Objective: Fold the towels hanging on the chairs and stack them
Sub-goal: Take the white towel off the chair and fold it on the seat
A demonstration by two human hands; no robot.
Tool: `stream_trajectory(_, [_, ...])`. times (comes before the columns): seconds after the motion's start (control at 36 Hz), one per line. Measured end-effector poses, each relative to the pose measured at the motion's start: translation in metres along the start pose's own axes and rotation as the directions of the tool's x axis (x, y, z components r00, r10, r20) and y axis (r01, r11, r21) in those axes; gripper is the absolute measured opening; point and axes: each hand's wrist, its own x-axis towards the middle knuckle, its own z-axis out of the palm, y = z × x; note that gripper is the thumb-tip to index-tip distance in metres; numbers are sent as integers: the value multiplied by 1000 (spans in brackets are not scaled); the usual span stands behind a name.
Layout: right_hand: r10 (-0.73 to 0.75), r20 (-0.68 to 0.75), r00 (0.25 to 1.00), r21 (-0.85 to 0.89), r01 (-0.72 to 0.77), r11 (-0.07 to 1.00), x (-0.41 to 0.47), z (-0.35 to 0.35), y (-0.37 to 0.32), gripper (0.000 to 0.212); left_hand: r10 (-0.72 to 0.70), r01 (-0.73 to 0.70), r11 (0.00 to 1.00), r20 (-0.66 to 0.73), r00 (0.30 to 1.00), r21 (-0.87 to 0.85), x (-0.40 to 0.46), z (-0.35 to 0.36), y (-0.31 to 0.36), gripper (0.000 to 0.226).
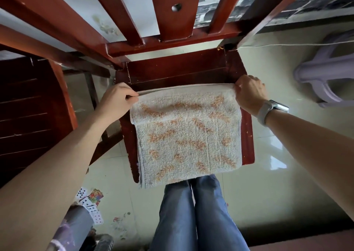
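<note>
Blue-jeaned legs [199, 212] stand at the front edge of a red-brown wooden chair seat [247, 135], where both hands pinch the far fold of a towel

Left hand [116, 100] and right hand [249, 93] each curl round one far corner of the off-white terry towel with orange flecks [187, 135], thumbs and fingers nipped on the doubled edge; neither is nearer than the other, and they sit level, well apart, at the towel's two sides. Spread over the chair seat, the towel has its long axis running from that held edge toward the person, and its near end hangs just over the seat front above the legs. By my judgement the next fold turns on this: the gripped edge lies away from the body, so it would travel toward the near end, both hands moving together to keep the corners square
</note>
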Motion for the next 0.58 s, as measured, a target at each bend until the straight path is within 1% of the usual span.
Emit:
stream_trajectory(0.11, [-49, -17, 999, 90, 51, 995, -17, -12, 11, 14, 15, -19, 997, -57, 998, -68, -13, -12, 5, 16])
stream_trajectory(0.19, [-118, -48, 992, 107, 123, 987, -35, -26, 18, 13, 40, -50, 994, -106, 994, -97, -27, -22, 13, 15])
stream_trajectory(0.28, [-169, -90, 982, 103, 178, 979, -57, -43, 22, 13, 94, -110, 990, -165, 982, -90, -46, -32, 27, 13])
stream_trajectory(0.47, [-158, -165, 974, 151, 183, 971, -120, -88, 34, 11, 165, -176, 984, -214, 963, -36, -107, -55, 69, 12])
stream_trajectory(0.58, [-173, -216, 961, 215, 220, 952, -163, -115, 41, 10, 157, -174, 984, -282, 946, -38, -150, -69, 97, 13])
